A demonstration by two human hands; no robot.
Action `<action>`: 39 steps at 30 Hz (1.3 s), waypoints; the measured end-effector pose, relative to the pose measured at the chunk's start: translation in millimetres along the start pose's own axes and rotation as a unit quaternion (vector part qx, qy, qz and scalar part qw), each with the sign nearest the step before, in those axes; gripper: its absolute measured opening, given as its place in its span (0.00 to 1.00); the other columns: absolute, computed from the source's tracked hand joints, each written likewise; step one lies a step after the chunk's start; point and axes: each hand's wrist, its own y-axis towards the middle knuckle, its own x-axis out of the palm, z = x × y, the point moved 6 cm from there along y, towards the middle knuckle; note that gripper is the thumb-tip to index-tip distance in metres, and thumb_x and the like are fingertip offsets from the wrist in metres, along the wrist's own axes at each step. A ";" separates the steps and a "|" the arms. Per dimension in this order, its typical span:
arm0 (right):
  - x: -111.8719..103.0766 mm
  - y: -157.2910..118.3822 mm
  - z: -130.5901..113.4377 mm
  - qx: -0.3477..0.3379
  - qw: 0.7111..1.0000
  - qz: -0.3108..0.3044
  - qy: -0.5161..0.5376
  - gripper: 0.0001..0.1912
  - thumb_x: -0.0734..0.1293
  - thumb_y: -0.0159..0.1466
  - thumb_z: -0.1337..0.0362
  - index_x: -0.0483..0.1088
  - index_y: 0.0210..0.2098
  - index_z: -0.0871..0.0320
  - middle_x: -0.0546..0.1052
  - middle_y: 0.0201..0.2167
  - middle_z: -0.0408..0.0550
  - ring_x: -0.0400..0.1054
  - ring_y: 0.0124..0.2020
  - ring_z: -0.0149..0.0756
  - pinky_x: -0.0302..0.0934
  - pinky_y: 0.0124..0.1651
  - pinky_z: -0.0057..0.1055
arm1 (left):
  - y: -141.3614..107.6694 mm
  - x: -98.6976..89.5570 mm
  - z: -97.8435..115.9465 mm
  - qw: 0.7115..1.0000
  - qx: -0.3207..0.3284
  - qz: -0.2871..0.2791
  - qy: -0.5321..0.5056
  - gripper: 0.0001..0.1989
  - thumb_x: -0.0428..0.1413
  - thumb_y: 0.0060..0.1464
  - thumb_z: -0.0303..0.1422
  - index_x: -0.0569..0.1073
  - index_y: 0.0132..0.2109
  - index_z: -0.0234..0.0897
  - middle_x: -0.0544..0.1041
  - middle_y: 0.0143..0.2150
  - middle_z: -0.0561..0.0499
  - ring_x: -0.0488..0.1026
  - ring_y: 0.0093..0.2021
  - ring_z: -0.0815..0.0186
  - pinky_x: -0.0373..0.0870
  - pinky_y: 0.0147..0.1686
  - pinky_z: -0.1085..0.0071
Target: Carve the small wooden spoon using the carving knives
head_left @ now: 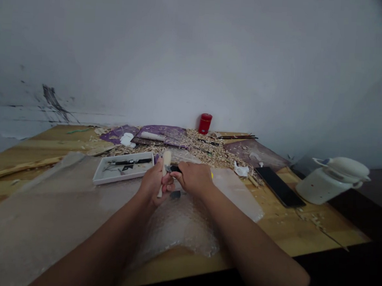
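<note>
Pale wooden stick (pixel 165 173) upright between the hands (pixel 151 183) (pixel 192 178)

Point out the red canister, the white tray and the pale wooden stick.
Red canister (pixel 205 124), head view, on its body.
White tray (pixel 123 177), head view, on its front rim.
Pale wooden stick (pixel 166 159), head view, on its upper end.

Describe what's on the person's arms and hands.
The left hand and right hand are bare, without gloves. The left forearm and right forearm are also bare, with no sleeves, watch or bracelet in view.
</note>
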 end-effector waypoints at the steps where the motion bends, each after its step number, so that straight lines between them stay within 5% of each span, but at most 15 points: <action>1: 0.1 0.1 0.0 0.005 1.000 -0.002 -0.003 0.29 0.42 0.61 0.45 0.63 0.38 0.57 0.72 0.34 0.49 0.66 0.34 0.40 0.55 0.32 0.32 | 0.1 0.3 0.1 1.000 0.001 0.001 -0.002 0.15 0.42 0.54 0.40 0.58 0.24 0.36 0.51 0.07 0.60 0.46 0.06 0.78 0.48 0.09 0.81; 8: -0.9 0.1 -2.3 0.020 0.999 -0.010 -0.027 0.29 0.41 0.61 0.46 0.62 0.40 0.56 0.72 0.34 0.51 0.66 0.33 0.41 0.55 0.32 0.34 | -0.7 3.9 -1.0 0.999 -0.017 -0.026 -0.034 0.17 0.40 0.54 0.41 0.58 0.23 0.35 0.52 0.07 0.60 0.46 0.07 0.78 0.47 0.09 0.82; 16: -3.9 -2.5 -4.3 0.015 0.999 0.005 -0.046 0.30 0.41 0.60 0.45 0.62 0.39 0.57 0.71 0.34 0.52 0.66 0.34 0.41 0.53 0.35 0.35 | -10.0 4.3 -0.8 0.998 -0.050 0.007 -0.030 0.20 0.39 0.54 0.44 0.57 0.21 0.36 0.51 0.07 0.59 0.46 0.06 0.78 0.46 0.08 0.82; 28: 1.2 -4.4 -11.7 0.001 1.000 0.012 0.012 0.27 0.42 0.62 0.47 0.62 0.35 0.57 0.72 0.31 0.47 0.66 0.32 0.37 0.52 0.29 0.29 | -11.7 3.7 3.5 0.997 -0.048 -0.054 -0.040 0.20 0.38 0.55 0.41 0.58 0.21 0.35 0.51 0.07 0.59 0.47 0.05 0.78 0.49 0.07 0.82; 33: -0.4 -4.7 -9.6 -0.008 1.000 0.002 0.016 0.28 0.43 0.61 0.46 0.63 0.34 0.58 0.72 0.30 0.47 0.66 0.32 0.36 0.51 0.29 0.28 | -9.9 0.8 5.9 0.998 -0.003 -0.055 -0.004 0.18 0.43 0.53 0.42 0.59 0.22 0.34 0.52 0.07 0.60 0.47 0.06 0.79 0.51 0.08 0.82; 39: -6.3 -6.4 -6.8 -0.035 0.999 0.015 0.022 0.25 0.45 0.61 0.47 0.63 0.33 0.57 0.73 0.30 0.46 0.66 0.31 0.36 0.49 0.29 0.28 | 3.7 -17.0 4.5 0.990 0.073 0.020 0.118 0.20 0.47 0.48 0.47 0.62 0.21 0.35 0.58 0.09 0.57 0.53 0.07 0.75 0.57 0.11 0.76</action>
